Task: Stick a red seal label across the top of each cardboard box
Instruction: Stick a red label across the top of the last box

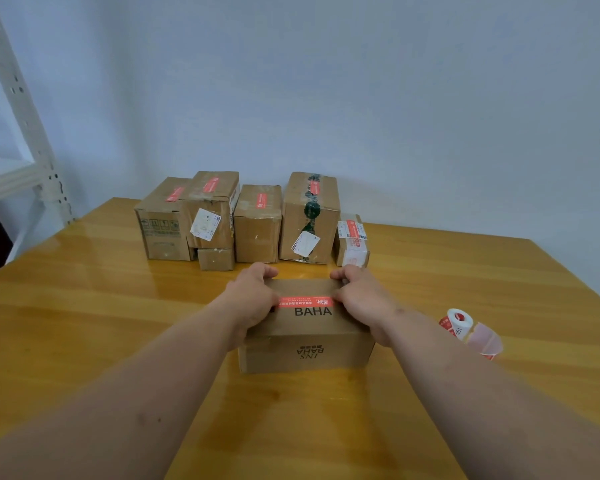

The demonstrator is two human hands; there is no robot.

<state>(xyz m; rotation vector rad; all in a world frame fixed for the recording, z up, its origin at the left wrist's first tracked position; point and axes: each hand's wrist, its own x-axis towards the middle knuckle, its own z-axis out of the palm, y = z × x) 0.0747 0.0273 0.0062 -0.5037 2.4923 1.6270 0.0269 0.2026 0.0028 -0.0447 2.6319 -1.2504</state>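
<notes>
The wooden table (84, 306) carried everything. Beyond the hands, against the wall, stood a row of cardboard boxes (257, 223), each already showing a red strip on top; a small box beneath one of them showed none that I could see. Between the hands sat the box in hand (305, 344), printed BAHA, with a red seal label (303, 302) lying across its top from side to side.

The left hand (253, 299) held the box's left side, fingers curled over the far top edge and the thumb side near the label's left end. The right hand (361, 299) mirrored it on the right, fingers curled on the far edge, pressing by the label's right end. To the right of the right hand, well apart, lay the label roll (459, 323) with a loose tail of backing.

The step looked like smoothing the label down. To do it well, I judged the thumbs should rub from the middle outward to both ends, pushing out air, and crease each end firmly over the box's edges while the fingers kept the box from sliding on the glossy table.
</notes>
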